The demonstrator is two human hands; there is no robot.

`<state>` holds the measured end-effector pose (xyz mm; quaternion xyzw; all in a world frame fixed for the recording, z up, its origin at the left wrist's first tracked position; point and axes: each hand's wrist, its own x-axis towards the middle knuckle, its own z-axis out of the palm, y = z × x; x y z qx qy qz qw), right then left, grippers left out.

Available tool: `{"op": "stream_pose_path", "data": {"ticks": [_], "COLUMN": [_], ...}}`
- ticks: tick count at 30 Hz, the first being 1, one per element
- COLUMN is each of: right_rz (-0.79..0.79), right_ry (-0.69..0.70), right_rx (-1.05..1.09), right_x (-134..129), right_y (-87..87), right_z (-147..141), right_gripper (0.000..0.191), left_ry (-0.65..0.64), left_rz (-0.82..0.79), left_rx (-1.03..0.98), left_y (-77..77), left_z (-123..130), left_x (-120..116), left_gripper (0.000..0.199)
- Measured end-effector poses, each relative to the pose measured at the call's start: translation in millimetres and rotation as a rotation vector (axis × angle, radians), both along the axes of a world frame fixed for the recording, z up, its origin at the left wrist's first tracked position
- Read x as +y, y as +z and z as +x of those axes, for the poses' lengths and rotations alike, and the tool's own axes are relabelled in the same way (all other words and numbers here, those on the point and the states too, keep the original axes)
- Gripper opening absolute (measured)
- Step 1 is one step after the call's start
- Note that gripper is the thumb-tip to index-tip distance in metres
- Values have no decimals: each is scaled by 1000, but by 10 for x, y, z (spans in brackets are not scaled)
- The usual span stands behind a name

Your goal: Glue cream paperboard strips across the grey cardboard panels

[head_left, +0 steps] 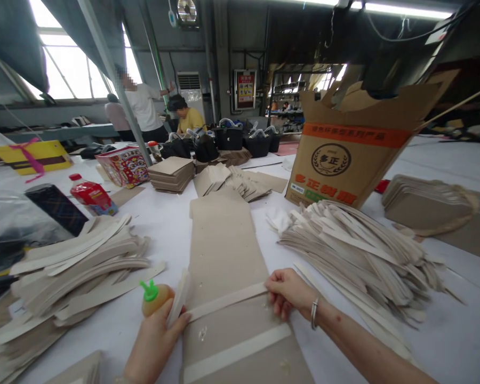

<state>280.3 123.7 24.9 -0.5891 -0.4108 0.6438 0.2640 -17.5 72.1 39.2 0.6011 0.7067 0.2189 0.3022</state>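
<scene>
My left hand (156,341) is closed around a whitish flat piece (178,298), its thumb at the left end of a pale cardboard strip (228,302). A squeeze bottle (156,300) with amber contents and a green cap sits right against these fingers; whether they grip it cannot be seen. The strip's right end is pinched by my right hand (290,293), which wears a bracelet. Stretched crosswise, the strip lies over a long grey-brown cardboard panel (224,240). Nearer me, a second pale strip (238,353) crosses the panel. Small glossy spots show on the panel.
Loose strips (356,256) are heaped at right and another strip pile (92,272) at left. Beyond stand a large carton (336,160), cardboard stacks (171,175), a red bottle (92,194) and black bags (229,137). Several people are across the table.
</scene>
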Motion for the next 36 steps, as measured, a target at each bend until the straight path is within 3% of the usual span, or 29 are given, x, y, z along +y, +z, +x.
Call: {"op": "stream_pose_path", "data": {"ticks": [5, 11, 18, 25, 36], "right_rz": [18, 12, 26, 3, 44], "right_ry": [-11, 11, -12, -43, -74], "right_rx": [-134, -154, -161, -196, -148], "right_x": [38, 13, 23, 6, -1], "right_y": [-35, -84, -169, -76, -153], "right_z": [-14, 24, 17, -26, -5], "right_gripper": [22, 26, 28, 28, 25], "left_ry": [4, 34, 75, 110, 153], "left_rz": [65, 140, 129, 114, 36], "left_rx": [92, 89, 50, 34, 124], "left_y": [-41, -86, -123, -133, -234], "left_z": [28, 55, 58, 74, 18], "left_x": [-10, -24, -62, -56, -43], "left_gripper": [27, 22, 18, 20, 33]}}
